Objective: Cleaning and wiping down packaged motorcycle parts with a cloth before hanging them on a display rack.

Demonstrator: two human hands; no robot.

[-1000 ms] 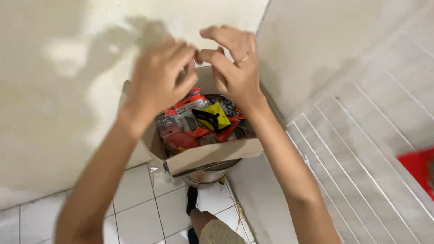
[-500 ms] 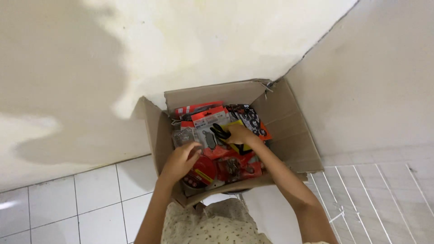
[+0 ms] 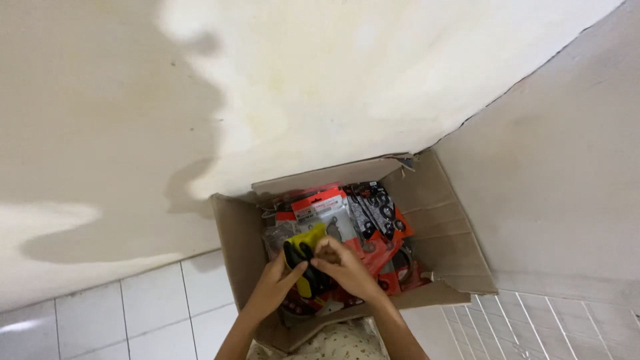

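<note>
Two hands are meeting over an open cardboard box [image 3: 440,220] that is sitting on the floor in the corner of the room. The left hand [image 3: 275,288] is curling its fingers around the lower edge of a yellow-and-black packet [image 3: 305,257], and the right hand [image 3: 343,267] is pinching the same packet from the other side, thumb and fingertips closing on its top; neither palm is lying slack. That packet is resting just above the heap, near the front left of the box, tilting slightly.

Judging from the crowding, lifting it cleanly is calling for a straight upward pull, both grips staying on the stiff card rather than the thin film, so the neighbouring packs are not dragging along or snagging.

Around the hands, red-topped blister packs [image 3: 320,207] are lying in overlapping layers, glossy clear plastic over card, with dark ring-shaped parts [image 3: 387,213] showing through, flat and round like gaskets; exactly what they are is hard to tell. The box walls are looking matte brown and a little worn, one flap torn at its far corner and another splaying out to the right. Beyond it, a cream wall [image 3: 300,87] is showing blotchy stains, and white glazed floor tiles [image 3: 153,300] are shining under the light
</note>
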